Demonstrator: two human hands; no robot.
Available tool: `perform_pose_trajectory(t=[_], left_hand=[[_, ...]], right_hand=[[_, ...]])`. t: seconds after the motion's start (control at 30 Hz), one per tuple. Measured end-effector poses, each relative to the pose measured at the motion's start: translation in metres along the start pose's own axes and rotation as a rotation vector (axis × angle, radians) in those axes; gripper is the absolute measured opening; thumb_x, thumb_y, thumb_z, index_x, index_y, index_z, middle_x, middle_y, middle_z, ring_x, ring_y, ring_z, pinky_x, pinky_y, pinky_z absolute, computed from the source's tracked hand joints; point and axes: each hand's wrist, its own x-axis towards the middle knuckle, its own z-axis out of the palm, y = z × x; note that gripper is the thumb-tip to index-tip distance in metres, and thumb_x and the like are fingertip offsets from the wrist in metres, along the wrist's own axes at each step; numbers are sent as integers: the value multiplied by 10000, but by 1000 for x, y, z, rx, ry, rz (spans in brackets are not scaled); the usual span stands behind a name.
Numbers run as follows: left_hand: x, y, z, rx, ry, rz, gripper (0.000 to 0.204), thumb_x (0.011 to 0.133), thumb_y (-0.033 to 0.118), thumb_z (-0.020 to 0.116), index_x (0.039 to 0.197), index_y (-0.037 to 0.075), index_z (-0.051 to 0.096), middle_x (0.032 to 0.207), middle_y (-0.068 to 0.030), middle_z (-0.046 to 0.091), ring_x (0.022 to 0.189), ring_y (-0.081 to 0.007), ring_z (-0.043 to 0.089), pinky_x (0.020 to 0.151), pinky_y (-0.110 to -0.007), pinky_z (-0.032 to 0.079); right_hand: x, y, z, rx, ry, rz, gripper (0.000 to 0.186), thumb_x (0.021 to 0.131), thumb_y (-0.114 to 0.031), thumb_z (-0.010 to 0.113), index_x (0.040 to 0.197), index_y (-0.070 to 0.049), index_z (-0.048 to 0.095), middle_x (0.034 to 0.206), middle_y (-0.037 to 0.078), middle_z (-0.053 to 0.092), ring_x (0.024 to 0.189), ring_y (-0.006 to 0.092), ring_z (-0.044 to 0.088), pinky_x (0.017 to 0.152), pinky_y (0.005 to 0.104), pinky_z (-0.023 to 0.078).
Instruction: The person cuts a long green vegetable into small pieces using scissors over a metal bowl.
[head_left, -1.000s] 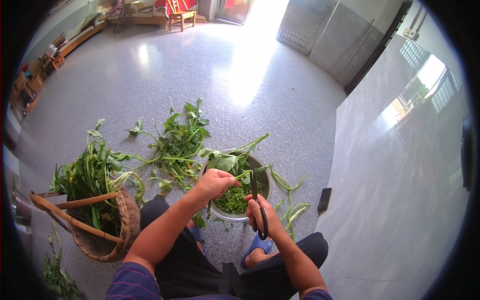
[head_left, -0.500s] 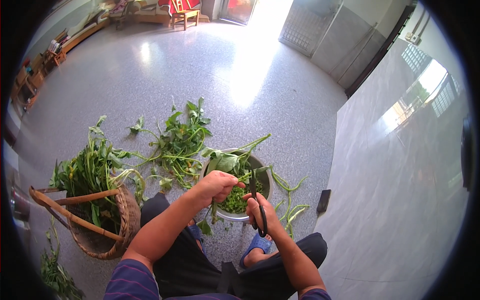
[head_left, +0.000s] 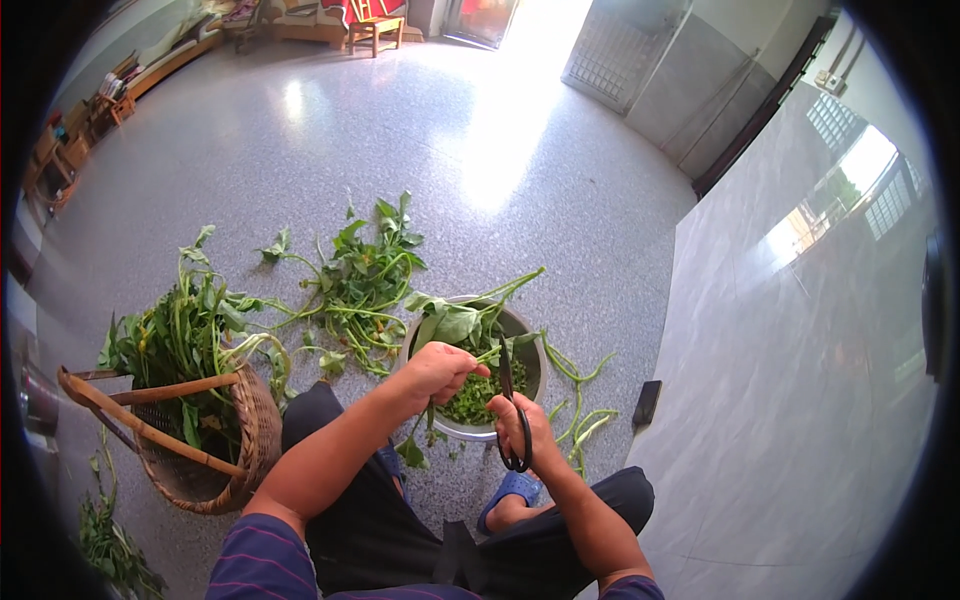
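Note:
Over a metal bowl (head_left: 541, 365) of chopped greens (head_left: 468, 400), my left hand (head_left: 440, 372) is closed on green stems (head_left: 487, 356), with leafy lengths hanging below it. My right hand (head_left: 530, 432), just to the right, grips black scissors (head_left: 505, 365) upright by the handles, blades beside the stem ends; whether they touch cannot be told. Large leaves (head_left: 452, 320) and long stalks lie across the bowl's back.
A woven basket (head_left: 255, 435) full of greens is at my left. Loose leafy vines (head_left: 370, 260) lie on the floor (head_left: 580, 240) around the bowl. A pale marble surface (head_left: 780, 400) runs along the right, a dark object (head_left: 646, 400) near it. Wooden chairs (head_left: 376, 35) stand far back.
Both hands have moved only slightly, the right one with the scissors a little upward. More leafy stem shows dangling below my left hand.

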Motion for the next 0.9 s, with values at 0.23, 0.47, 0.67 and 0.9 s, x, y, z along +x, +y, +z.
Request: perform_pose_trajectory(t=[0.23,0.47,0.67,0.9], left_hand=[[-3,3,0,-71,50,1,227,936,156,498,989,-23,627,514,82,341,396,-43,250,381,-252,170],[2,-3,-1,-64,-4,-26,222,928,153,505,979,-26,626,514,80,355,392,-37,258,378,-245,171],[2,-2,4,-16,16,-23,248,949,160,480,1011,-43,608,514,74,336,398,-42,247,385,-239,177],[-1,0,5,-8,68,42,239,950,163,482,1002,-29,614,517,73,344,406,-41,259,391,-239,188]], right_hand=[[-3,8,6,-34,-41,-89,416,996,-434,443,1071,-39,548,615,-13,463,473,79,456,451,233,415],[3,6,8,-32,-40,-22,392,999,-416,443,1089,-46,535,623,-14,450,479,80,447,451,238,416],[0,2,10,26,-25,9,359,964,-427,530,967,-68,523,577,-37,446,421,64,432,390,220,372],[-1,9,11,12,-44,37,385,976,-433,495,1010,-51,538,586,-22,453,447,74,444,413,228,383]])
